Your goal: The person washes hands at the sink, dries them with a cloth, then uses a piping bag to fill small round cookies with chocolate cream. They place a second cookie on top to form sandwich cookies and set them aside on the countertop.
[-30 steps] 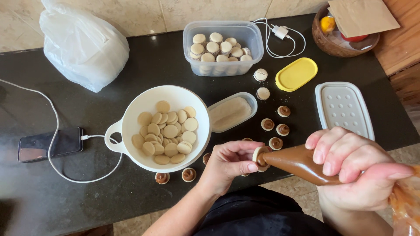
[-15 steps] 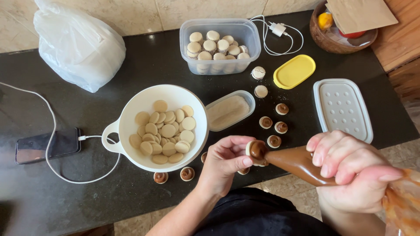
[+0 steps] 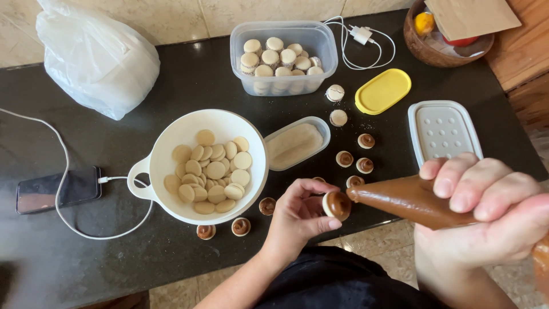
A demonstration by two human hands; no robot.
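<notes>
Tabletop (image 3: 171,86), dark and polished, carries everything here. At its left edge lies a phone (image 3: 57,189) plugged into a white cable (image 3: 68,223), and behind it sits a crumpled white plastic bag (image 3: 97,57). Next comes a white bowl (image 3: 171,131) with a handle, filled with pale round cookie discs (image 3: 211,170). Just below the bowl, three filled cookies (image 3: 240,226) rest on the tabletop. Right of the bowl is a small oval container (image 3: 295,143) of pale crumbs, and behind it a clear plastic tub (image 3: 284,57) holds more discs.

Left hand (image 3: 297,220) is closed in a fingertip grip on a single cookie (image 3: 336,205), held above the front edge of the tabletop, its face topped with brown filling. The tip of a brown piping bag (image 3: 412,200) touches that cookie. More filled cookies (image 3: 354,157) lie in a loose group behind it, near a yellow lid (image 3: 383,91). A pale ridged lid (image 3: 443,129) sits further right, and a wooden bowl (image 3: 423,48) stands in the far corner. Right hand (image 3: 486,220) has its grip wrapped tight around the piping bag.
</notes>
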